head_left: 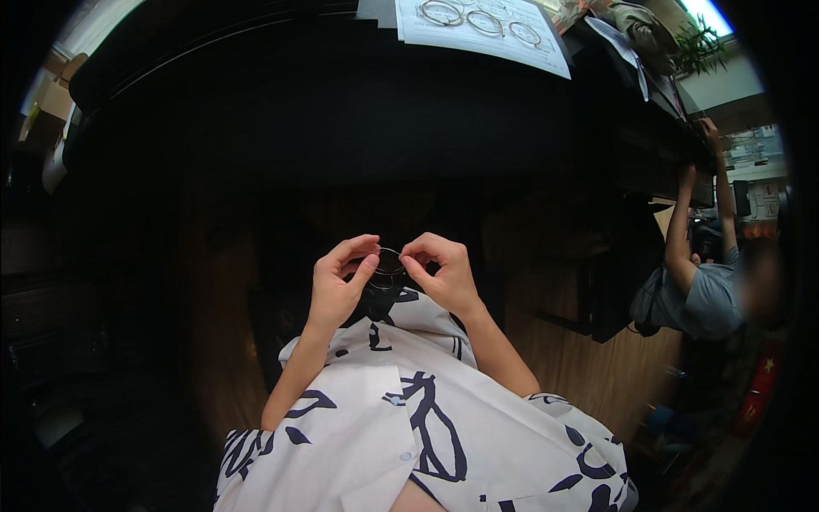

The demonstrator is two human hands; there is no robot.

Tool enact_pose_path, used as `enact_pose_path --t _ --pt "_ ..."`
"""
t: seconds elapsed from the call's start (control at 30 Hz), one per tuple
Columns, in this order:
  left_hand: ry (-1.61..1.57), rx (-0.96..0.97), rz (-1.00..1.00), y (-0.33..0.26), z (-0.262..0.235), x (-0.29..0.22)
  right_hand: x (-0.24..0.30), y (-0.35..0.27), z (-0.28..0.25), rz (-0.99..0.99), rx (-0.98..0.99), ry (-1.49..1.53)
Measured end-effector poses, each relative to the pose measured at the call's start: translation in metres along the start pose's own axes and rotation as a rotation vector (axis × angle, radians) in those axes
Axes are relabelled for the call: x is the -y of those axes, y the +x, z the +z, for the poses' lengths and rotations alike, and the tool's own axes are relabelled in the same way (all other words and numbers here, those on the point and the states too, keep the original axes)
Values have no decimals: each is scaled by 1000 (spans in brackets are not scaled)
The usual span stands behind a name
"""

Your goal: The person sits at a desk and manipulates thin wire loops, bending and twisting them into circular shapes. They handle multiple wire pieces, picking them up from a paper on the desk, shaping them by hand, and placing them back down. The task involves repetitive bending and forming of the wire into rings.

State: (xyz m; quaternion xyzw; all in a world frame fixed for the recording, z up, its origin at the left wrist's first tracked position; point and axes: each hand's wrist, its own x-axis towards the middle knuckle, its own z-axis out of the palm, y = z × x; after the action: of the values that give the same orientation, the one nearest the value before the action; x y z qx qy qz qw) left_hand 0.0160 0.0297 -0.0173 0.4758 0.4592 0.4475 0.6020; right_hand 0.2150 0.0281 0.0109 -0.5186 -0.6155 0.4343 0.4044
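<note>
Dark tabletop (341,111) fills the upper part of the view, and below it, close to the person's chest, the work is held in the air. Fingertips of both hands pinch a thin, round, silvery wire ring (390,261) from opposite sides: the left hand (337,286) has thumb and forefinger closed on its left edge, the right hand (441,273) has thumb and forefinger closed on its right edge, and the other fingers curl loosely inward. Whether the ring's ends are open or joined is too small to tell. To handle it well, I judge that the grip should stay light and right at the tips, wrists steady, with the ring kept level between the hands so it does not twist or spring away. Beneath is a white shirt with dark blue line pattern (409,427). Farther off, a white paper sheet (486,30) carries three similar metal rings (484,21), and another person in a grey shirt (699,299) reaches up at the right.
</note>
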Motion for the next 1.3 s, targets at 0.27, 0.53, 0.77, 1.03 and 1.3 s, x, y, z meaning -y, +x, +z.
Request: enact_pose_path --t 0.27,0.53,0.77,1.03,1.3 --pt "187 -32 279 47 2 -55 18 51 -50 -60 -155 78" --pt "662 -204 700 168 -4 -69 69 163 -151 -212 -343 -104" --pt "709 -322 729 170 2 -63 50 286 -263 -9 -516 -315" --pt "672 -312 711 169 7 -69 25 347 -307 306 -553 -509" --pt "305 -138 513 178 -6 -97 148 295 -200 -442 -357 -274"
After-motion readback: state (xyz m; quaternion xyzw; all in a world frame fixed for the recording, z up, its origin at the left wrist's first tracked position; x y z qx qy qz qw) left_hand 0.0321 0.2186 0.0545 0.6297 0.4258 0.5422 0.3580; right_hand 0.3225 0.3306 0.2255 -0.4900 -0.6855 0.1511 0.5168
